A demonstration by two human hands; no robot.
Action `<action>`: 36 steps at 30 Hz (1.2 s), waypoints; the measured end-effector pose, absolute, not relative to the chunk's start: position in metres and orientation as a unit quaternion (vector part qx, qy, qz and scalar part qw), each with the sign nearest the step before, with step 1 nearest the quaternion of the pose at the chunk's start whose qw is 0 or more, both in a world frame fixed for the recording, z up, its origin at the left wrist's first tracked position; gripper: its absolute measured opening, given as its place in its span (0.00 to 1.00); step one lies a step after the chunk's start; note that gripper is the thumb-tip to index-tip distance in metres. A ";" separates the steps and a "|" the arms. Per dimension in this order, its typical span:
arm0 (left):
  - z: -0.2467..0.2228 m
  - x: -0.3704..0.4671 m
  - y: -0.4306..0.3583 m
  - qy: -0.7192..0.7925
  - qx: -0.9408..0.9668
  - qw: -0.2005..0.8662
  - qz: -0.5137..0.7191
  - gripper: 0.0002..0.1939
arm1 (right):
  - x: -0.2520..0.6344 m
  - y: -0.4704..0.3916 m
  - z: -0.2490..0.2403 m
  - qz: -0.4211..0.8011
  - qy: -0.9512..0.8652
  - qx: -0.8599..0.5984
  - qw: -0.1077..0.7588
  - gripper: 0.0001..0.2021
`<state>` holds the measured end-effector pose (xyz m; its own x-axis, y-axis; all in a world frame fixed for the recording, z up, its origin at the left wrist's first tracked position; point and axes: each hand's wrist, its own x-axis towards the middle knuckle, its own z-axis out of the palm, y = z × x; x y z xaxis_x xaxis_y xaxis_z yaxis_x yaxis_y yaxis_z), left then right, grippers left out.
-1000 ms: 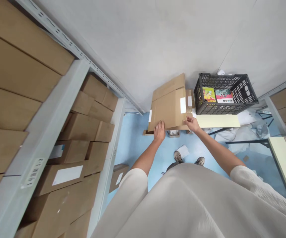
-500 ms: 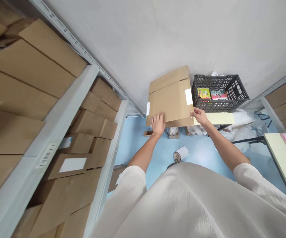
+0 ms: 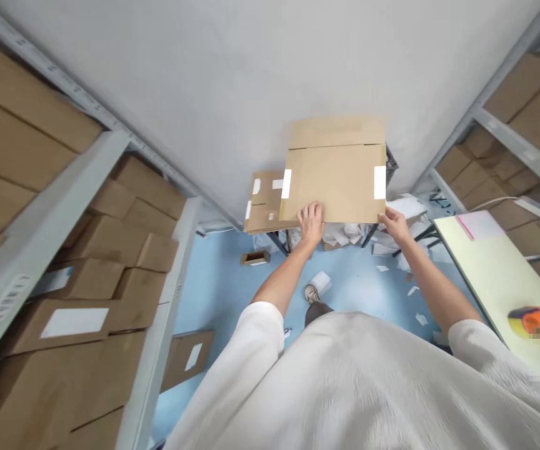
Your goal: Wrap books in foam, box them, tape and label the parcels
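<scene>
A flat piece of brown cardboard [image 3: 333, 181], creased near its far end and with a white label at each side, is held up in front of me. My left hand [image 3: 312, 224] grips its near edge left of the middle, fingers on top. At the near right corner, my right hand [image 3: 394, 224] pinches the board between thumb and fingers. Below and to the left lies another flat cardboard [image 3: 266, 199] with several white labels, partly covered by the held one. A dark crate [image 3: 390, 162] shows only a sliver behind the board's right edge.
Grey shelving [image 3: 157, 312] packed with cardboard boxes runs along my left. More loaded shelves [image 3: 514, 131] stand at the right. A pale table [image 3: 476, 250] at right bears a pink-edged sheet and an orange tape dispenser-like object [image 3: 530, 320]. Paper scraps and a small open box [image 3: 255, 257] lie on the blue floor.
The cardboard has moved right with both hands, now in front of the crate, uncovering another flat cardboard at left. My view has turned rightward, bringing more of the right table into sight.
</scene>
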<state>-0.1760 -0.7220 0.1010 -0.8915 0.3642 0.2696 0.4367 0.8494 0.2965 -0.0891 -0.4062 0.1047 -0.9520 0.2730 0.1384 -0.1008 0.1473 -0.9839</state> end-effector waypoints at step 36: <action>0.030 -0.137 -0.219 -0.685 -0.723 -0.078 -0.046 0.34 | 0.176 -0.215 -0.002 0.482 -0.512 -0.624 0.339 0.22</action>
